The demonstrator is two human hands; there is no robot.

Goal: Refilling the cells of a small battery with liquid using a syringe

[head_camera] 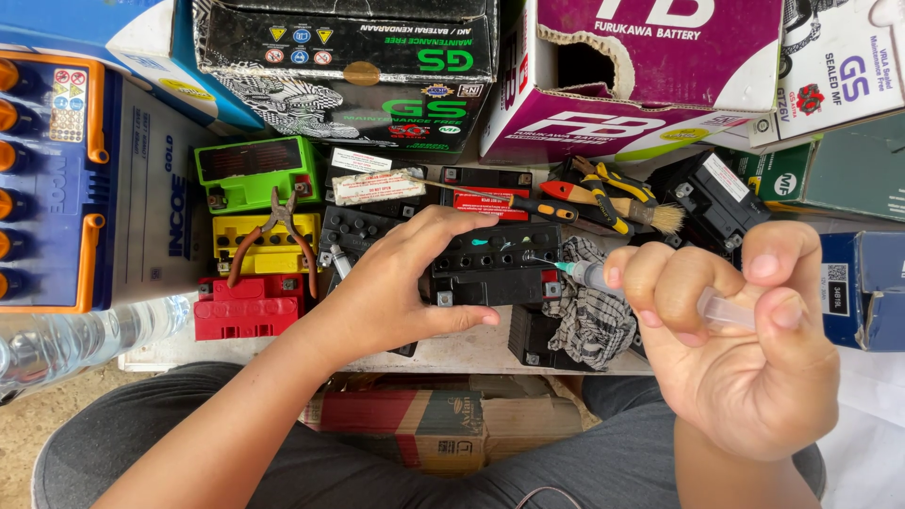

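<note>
Beside the checked cloth (592, 316), steadied small black battery (495, 273) under left hand (396, 287), fingers spread over top; pinched clear syringe (650, 290) in right hand (745, 349), tip aimed at cell holes.

Small colored batteries: three, one green battery (247, 172), one yellow battery (267, 243), one red battery (247, 306). Small black batteries: at least five, counting the black battery (495, 266) at the tabletop middle; some are partly hidden. One large blue-and-white battery (85, 179). One pliers (275, 238), one screwdriver (500, 200), one brush (617, 205), one syringe (660, 292), one checked cloth (589, 306), one water bottle (85, 337).
</note>
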